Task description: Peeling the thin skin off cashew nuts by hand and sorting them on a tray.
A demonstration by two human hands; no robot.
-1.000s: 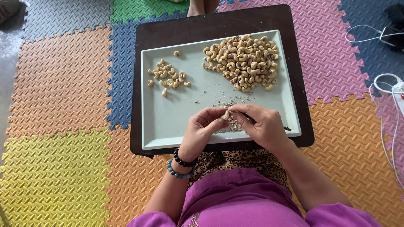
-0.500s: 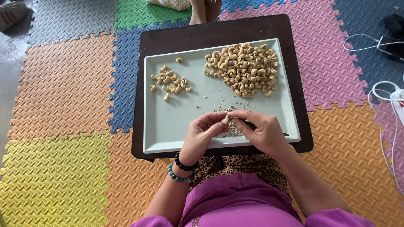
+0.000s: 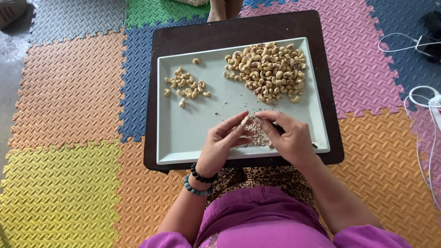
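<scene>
Pale grey tray (image 3: 183,133) on dark brown table (image 3: 239,27); tan cashews (image 3: 266,71); multicoloured ridged foam mats (image 3: 69,92).

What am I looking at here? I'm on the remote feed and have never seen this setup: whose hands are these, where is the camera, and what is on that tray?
There is no machine here. The single view comes from a camera worn on a person's head, looking down at their own two bare hands. The person sits on a floor of coloured foam mats with a dark low table in front of them. On it lies a pale rectangular tray. The tray holds a large pile of cashews at the far right, a smaller pile of cashews at the far left, and bits of skin under the hands. The left hand, with bead bracelets at the wrist, and the right hand meet over the tray, pinching a single cashew between their fingertips. White cables lie at the right edge.
</scene>
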